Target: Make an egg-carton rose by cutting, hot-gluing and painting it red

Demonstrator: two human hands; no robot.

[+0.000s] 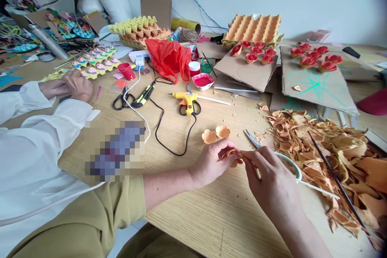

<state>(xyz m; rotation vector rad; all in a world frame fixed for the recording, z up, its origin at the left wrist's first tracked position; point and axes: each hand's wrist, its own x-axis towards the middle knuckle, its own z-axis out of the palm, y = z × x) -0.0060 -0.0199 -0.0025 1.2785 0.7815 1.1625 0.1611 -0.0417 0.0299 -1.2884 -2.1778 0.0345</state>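
A small orange carton piece [231,153] was held in the air just above the bench [193,225], between the two hands. It was gripped by the left hand [214,160], its thumb and fingers closed around it, while its edge was pinched in the bent fingertips of the right hand [267,179]. For such handling, as judged here, the piece was best steadied lightly from the left and worked by small fingertip movements, since the thin pulp could easily be torn or creased. Its full shape could not be made out, most of it being covered by fingers. Just beyond, two flower-shaped cups [223,131] were set side by side, the nearer parts partly hidden by the left hand. The scissors [253,138] were partly covered by the right hand, so whether they were touched could not be told. The scrap heap [305,149] was cut off at the right, and the pixelated object [117,151] could not be identified.
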